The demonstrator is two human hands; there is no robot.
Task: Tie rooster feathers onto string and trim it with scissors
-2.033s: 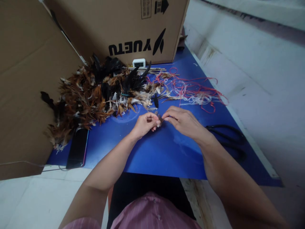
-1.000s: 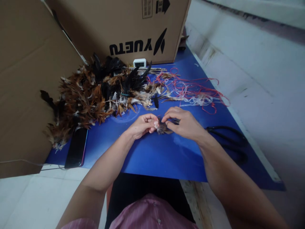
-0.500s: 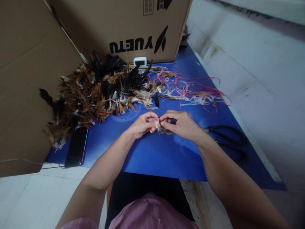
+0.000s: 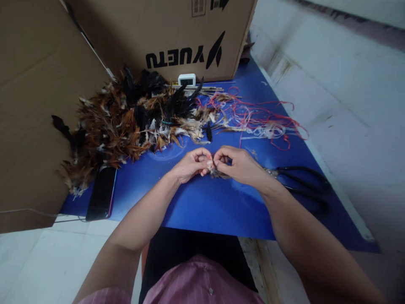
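Note:
Over the front middle of the blue table, my left hand (image 4: 193, 165) pinches a small bundle of feathers (image 4: 217, 173) by its pale end. A speck of red shows at its fingertips, perhaps string. Close against it, my right hand (image 4: 237, 164) has thumb and forefinger pressed together above the bundle; what they grip is too small to make out. The feathers' dark ends point right, partly under the right hand. Beyond both hands lies a big heap of brown, black and white feathers (image 4: 120, 126).
Red and clear strings (image 4: 268, 131) lie tangled at the back right. Black-handled scissors (image 4: 303, 171) rest beside my right wrist. A phone (image 4: 101, 194) is at the left edge. Cardboard boxes (image 4: 177, 25) wall the back and left, with a small white digital clock (image 4: 187, 79) in front.
My right fingers have drawn slightly apart from the left ones, and the thumb and forefinger have closed into a rounder pinch. The left hand stays nearly still with the feathers.

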